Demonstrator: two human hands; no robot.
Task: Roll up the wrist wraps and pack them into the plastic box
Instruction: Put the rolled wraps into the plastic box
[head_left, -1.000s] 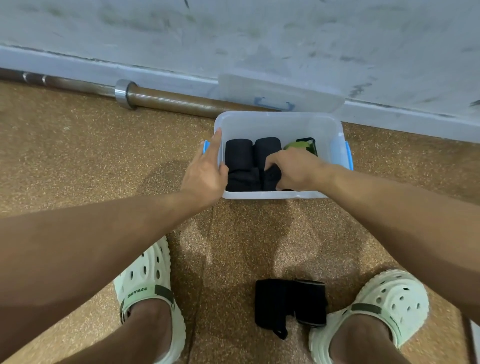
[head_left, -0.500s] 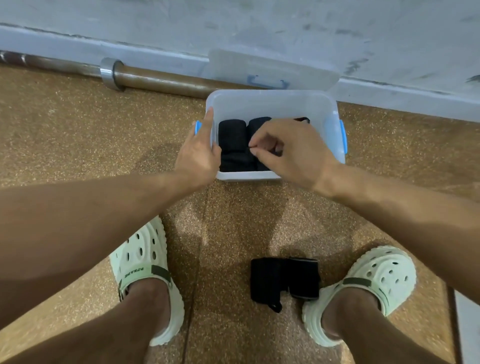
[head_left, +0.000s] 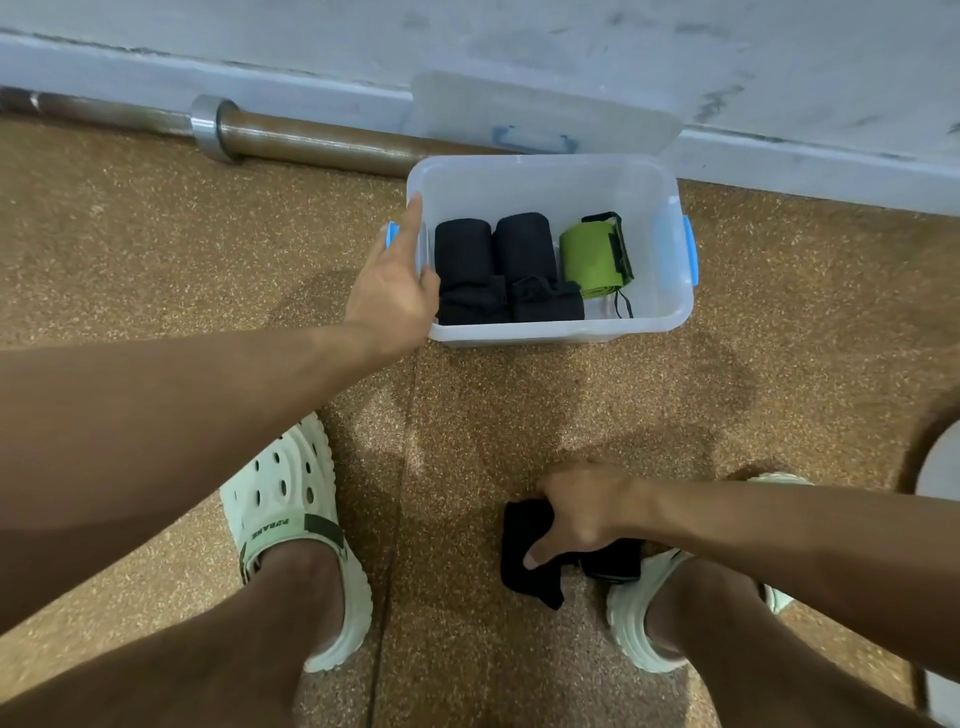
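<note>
Gripping the loose black wrap (head_left: 524, 566) in curled right fingers (head_left: 540, 551), left hand (head_left: 392, 291) steadies box (head_left: 670, 312).

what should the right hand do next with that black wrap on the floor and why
Probably lift it and start rolling it. The right hand already grips the black wrap, which lies unrolled on the floor, while the rolls in the plastic box are all rolled up. The left hand rests on the box's left rim.
</note>
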